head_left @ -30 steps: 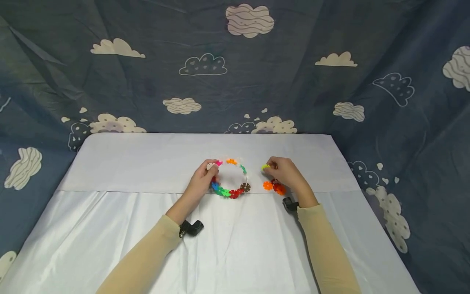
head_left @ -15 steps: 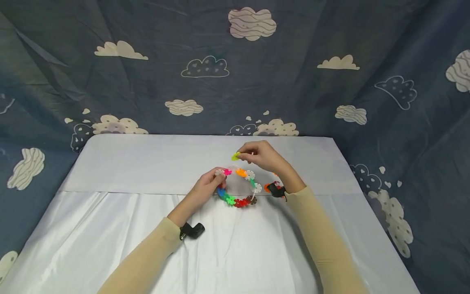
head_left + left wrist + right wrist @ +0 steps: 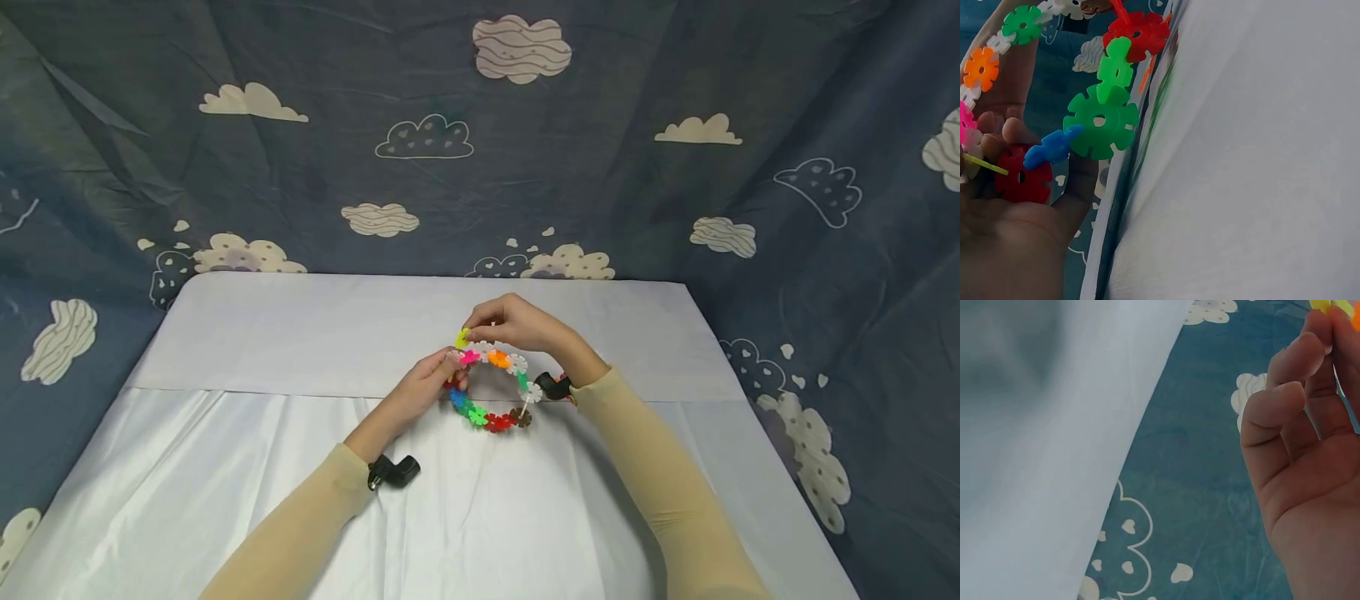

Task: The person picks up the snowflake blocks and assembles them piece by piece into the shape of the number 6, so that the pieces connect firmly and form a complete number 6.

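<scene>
A ring of interlocking notched plastic discs, in red, green, blue, white, pink, orange and brown, is held up over the table. My left hand grips its left side, near a red disc and a blue one. Between thumb and fingertips my right hand pinches a yellow disc at the ring's upper left. In the left wrist view the yellow disc appears edge-on beside the red disc; whether they are slotted together I cannot tell. The right wrist view shows only a bit of yellow at the fingertips.
A white cloth covers the table. Loose orange and red discs lie right of the ring, almost wholly hidden behind the right wrist camera. A dark blue cloud-patterned curtain hangs behind and at both sides.
My right hand has carried the yellow disc leftward from beside the loose discs to the ring's upper left. My left hand and the ring have shifted slightly right and nearer.
</scene>
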Demonstrator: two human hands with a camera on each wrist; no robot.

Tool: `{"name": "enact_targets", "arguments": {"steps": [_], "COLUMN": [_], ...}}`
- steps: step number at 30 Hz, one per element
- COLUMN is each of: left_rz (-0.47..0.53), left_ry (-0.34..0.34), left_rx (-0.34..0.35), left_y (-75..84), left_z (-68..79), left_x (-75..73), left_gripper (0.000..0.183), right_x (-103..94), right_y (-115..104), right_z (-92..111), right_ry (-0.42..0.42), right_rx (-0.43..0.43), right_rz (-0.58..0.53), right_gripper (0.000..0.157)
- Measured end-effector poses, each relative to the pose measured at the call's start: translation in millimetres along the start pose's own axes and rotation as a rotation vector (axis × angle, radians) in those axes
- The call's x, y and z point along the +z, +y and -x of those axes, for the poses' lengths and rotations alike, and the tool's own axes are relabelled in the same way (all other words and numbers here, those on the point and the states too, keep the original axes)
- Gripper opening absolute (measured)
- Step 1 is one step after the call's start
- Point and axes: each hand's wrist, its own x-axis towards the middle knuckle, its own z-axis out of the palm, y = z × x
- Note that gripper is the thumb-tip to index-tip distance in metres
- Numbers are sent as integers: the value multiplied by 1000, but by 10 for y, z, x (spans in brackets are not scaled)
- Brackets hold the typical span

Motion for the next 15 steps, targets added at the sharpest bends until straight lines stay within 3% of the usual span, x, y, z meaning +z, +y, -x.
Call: {"name": "enact_targets", "arguments": {"steps": [8,15], "left_rz": [13,12], "left_ry": [-14,-2], "left_rx": [-7,-19], "left_y": [-8,-15], "left_z": [-8,-1], "left_x": [1,-1], "left_gripper": [41,36], "right_x": [14,-15], "right_y": [-59,-174], "right_z": [-9,7], "right_ry": [-38,-54], "right_rx": [-27,-111], "right_rz": [107,219], "right_gripper": [15,14]}}
